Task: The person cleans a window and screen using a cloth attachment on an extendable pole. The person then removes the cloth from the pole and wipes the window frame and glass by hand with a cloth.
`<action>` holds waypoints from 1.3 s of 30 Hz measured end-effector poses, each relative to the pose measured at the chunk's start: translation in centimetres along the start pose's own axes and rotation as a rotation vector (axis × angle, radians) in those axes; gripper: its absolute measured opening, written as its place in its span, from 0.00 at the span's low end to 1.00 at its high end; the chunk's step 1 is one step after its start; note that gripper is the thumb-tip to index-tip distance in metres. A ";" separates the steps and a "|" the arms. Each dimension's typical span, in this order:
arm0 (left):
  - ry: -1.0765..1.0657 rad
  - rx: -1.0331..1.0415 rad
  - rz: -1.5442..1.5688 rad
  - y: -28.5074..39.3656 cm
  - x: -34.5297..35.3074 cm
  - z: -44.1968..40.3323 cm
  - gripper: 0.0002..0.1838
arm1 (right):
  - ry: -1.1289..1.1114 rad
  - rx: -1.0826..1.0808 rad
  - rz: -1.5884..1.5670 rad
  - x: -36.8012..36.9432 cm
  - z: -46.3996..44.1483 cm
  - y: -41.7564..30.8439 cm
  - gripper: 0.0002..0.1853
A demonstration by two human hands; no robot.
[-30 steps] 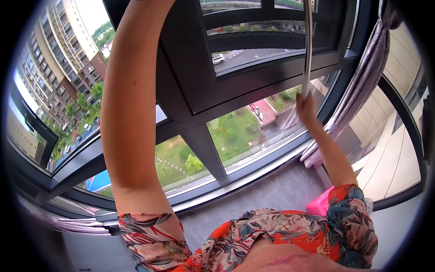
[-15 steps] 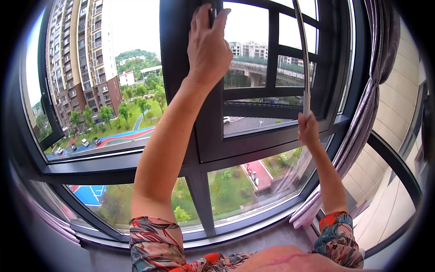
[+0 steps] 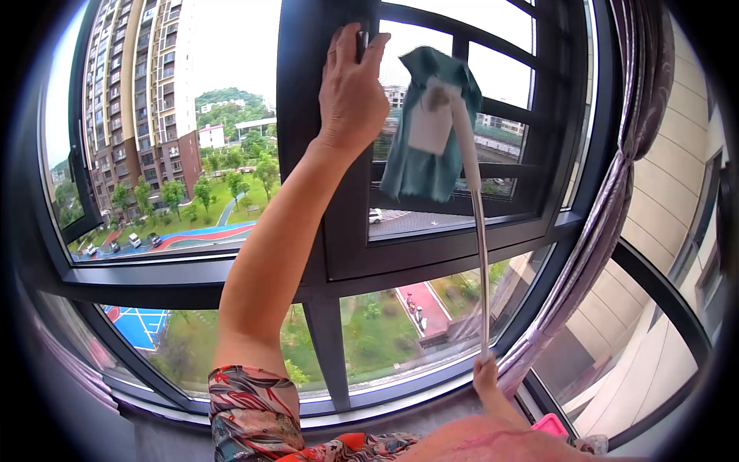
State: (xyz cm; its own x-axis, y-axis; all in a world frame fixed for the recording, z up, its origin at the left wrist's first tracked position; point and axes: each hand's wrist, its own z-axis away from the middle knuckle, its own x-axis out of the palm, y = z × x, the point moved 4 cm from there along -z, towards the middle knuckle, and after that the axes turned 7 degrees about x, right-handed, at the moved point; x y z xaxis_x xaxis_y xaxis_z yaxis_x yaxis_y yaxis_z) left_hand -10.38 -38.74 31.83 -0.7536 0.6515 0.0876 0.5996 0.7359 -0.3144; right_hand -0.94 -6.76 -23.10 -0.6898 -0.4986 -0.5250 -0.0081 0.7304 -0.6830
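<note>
My left hand (image 3: 352, 100) is raised to the dark window frame, its fingers and thumb around the window handle (image 3: 362, 45). Lower right, my right hand (image 3: 485, 375) is closed round the thin metal pole of a flat mop (image 3: 483, 269). The mop's head, up at the window panel (image 3: 431, 248), carries a green cloth (image 3: 412, 165) with a pale plate on its back. Whether the cloth presses on the pane or screen, I cannot tell.
A purple curtain (image 3: 627, 131) hangs gathered on the right. Dark frame bars surround lower glass panes (image 3: 377, 331). Something pink (image 3: 549, 425) shows at the lower right. Outside are tall buildings (image 3: 146, 100), trees and a coloured path.
My right hand has moved down and toward me with the pole, bringing the mop head with its green cloth into view before the window. My left hand stays on the handle.
</note>
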 end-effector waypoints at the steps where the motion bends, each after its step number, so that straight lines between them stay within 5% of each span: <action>1: -0.005 -0.022 0.007 0.1 -0.1 -0.1 0.26 | 0.047 -0.062 -0.011 -1.4 -3.7 -1.3 0.11; 5: -0.021 -0.021 -0.009 0.3 -0.4 -0.1 0.27 | 0.263 -0.165 -0.019 -8.0 -22.9 -9.3 0.09; 6: -0.033 -0.022 -0.022 0.3 -0.5 -0.1 0.27 | 0.357 -0.485 -0.148 -10.5 -27.8 -12.3 0.10; 9: -0.026 -0.011 -0.028 0.3 -0.6 -0.1 0.27 | 0.505 -0.436 0.049 -17.8 -39.8 -20.4 0.18; 10: -0.029 -0.003 -0.049 0.3 -0.5 0.0 0.26 | 0.236 -0.195 -0.100 -20.0 -40.5 -23.8 0.21; 11: -0.024 0.003 -0.060 0.2 -0.5 0.0 0.26 | 0.250 -0.138 -0.138 -21.2 -42.7 -24.7 0.22; 14: -0.008 0.012 -0.094 0.1 -0.5 0.0 0.26 | 0.262 -0.032 -0.183 -22.4 -42.8 -24.8 0.23; 17: -0.001 0.018 -0.096 0.1 -0.5 -0.2 0.26 | 0.215 0.044 -0.208 -18.0 -39.1 -17.4 0.24; 18: 0.014 0.026 -0.118 0.1 -0.4 -0.1 0.26 | 0.273 -0.117 -0.089 -16.1 -35.7 -14.8 0.25; 19: 0.015 0.019 -0.115 0.2 -0.4 -0.1 0.26 | 0.337 -0.256 0.024 -11.9 -35.7 -6.1 0.25; 20: 0.011 0.018 -0.116 0.3 -0.5 -0.2 0.26 | 0.320 0.035 -0.185 -9.9 -29.2 -4.3 0.24; 23: 0.053 0.052 -0.146 0.0 -0.5 -0.2 0.27 | 0.240 -0.131 -0.140 -1.8 -16.7 9.4 0.09; 26: 0.057 0.064 -0.141 0.6 -1.1 -0.4 0.28 | 0.234 -0.049 -0.081 -1.5 -12.9 9.5 0.11; 29: 0.043 0.046 -0.124 0.7 -1.1 -0.5 0.29 | 0.284 -0.229 -0.050 -6.5 -22.9 5.3 0.14; 35: 0.019 0.049 -0.135 0.6 -1.1 -0.3 0.28 | 0.010 0.086 -0.477 -19.8 -39.1 -18.6 0.22; 39: -0.030 -0.034 -0.062 1.6 -1.7 -0.6 0.26 | -0.003 0.045 -0.453 -14.8 -35.3 -17.1 0.23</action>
State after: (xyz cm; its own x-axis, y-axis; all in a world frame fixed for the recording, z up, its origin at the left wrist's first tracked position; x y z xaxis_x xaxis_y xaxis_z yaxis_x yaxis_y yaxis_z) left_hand -7.92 -38.55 31.73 -0.7969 0.5991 0.0775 0.5600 0.7808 -0.2772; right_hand -16.11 4.62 14.26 -0.6220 -0.7645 -0.1695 -0.2769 0.4172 -0.8656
